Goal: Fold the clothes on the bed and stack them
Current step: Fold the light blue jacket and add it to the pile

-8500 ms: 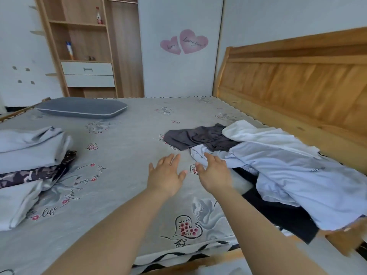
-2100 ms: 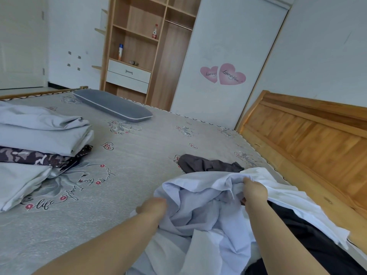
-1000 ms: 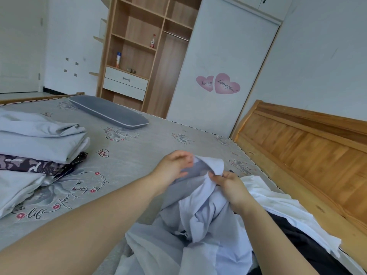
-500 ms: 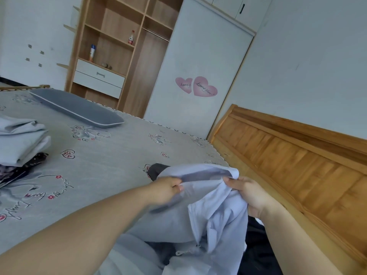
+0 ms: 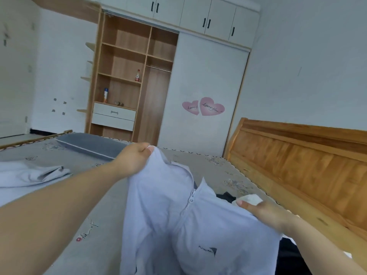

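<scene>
Above the grey printed bed sheet (image 5: 111,211), 1 pale lilac zip-front jacket of thin soft fabric (image 5: 174,221) hangs between both hands, lifted off the mattress, its front facing the camera and its lower part dropping out of view at the bottom edge.

Left hand (image 5: 133,159): fingers curled, thumb and forefinger pinching the upper left edge of the garment near the collar, held high. Right hand (image 5: 266,213): held lower, with its fingers closed over the garment's right shoulder edge and the thumb lying straight along the cloth. The garment therefore hangs tilted, left side up.

Handling assessment: the fabric appears light, limp and possibly slippery; it creases freely and gives no stiffness to rely on. The zip line (image 5: 189,199) down the middle and the small printed logo (image 5: 208,250) mark the front. Suitable hold points are judged to be the 2 shoulder seams, level with each other, so the body hangs square before it is laid flat for folding.

Other findings: 1 folded pale grey garment (image 5: 31,173) lies at the left on the bed. A dark garment (image 5: 226,196) and a white garment (image 5: 249,199) remain unfolded just behind the right hand, beside the wooden headboard (image 5: 297,161). A grey pillow (image 5: 93,144) lies at the far side.
</scene>
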